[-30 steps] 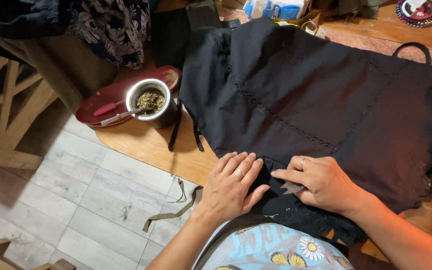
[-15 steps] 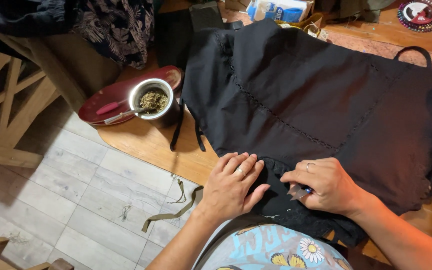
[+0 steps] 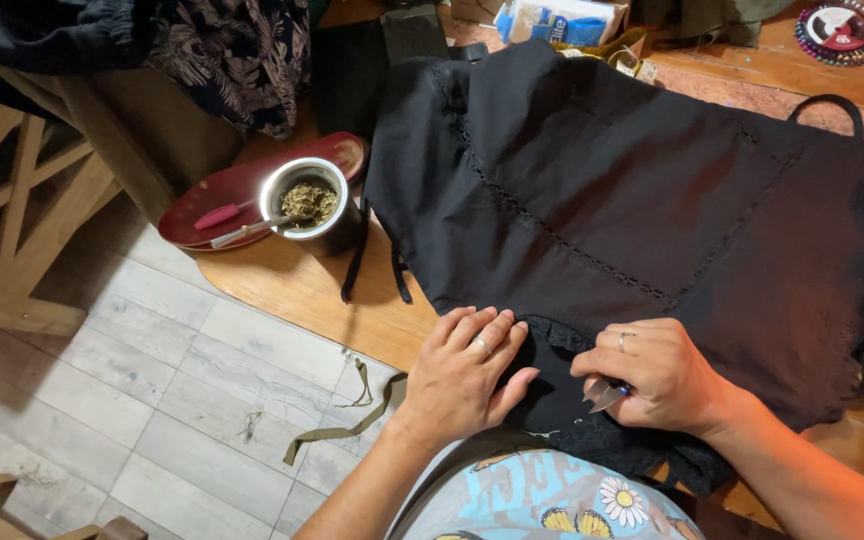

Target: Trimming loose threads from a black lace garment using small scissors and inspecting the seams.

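1. Pressing my left hand (image 3: 467, 375) flat, fingers spread, on the black garment (image 3: 642, 220) lying across the wooden table (image 3: 282, 285).
2. Gripping small metal snips (image 3: 604, 393) in my closed right hand (image 3: 657, 372) at the garment's lace hem.

The cloth (image 3: 632, 200) lies spread on the table (image 3: 292, 285), filling the right and middle of the frame; the left hand (image 3: 467, 375) and the right hand (image 3: 657, 375) rest side by side on its lower edge; the cup (image 3: 307, 205) stands on the tray (image 3: 217, 195) at the left; a strap (image 3: 337, 430) lies on the floor (image 3: 102, 400), lower left.
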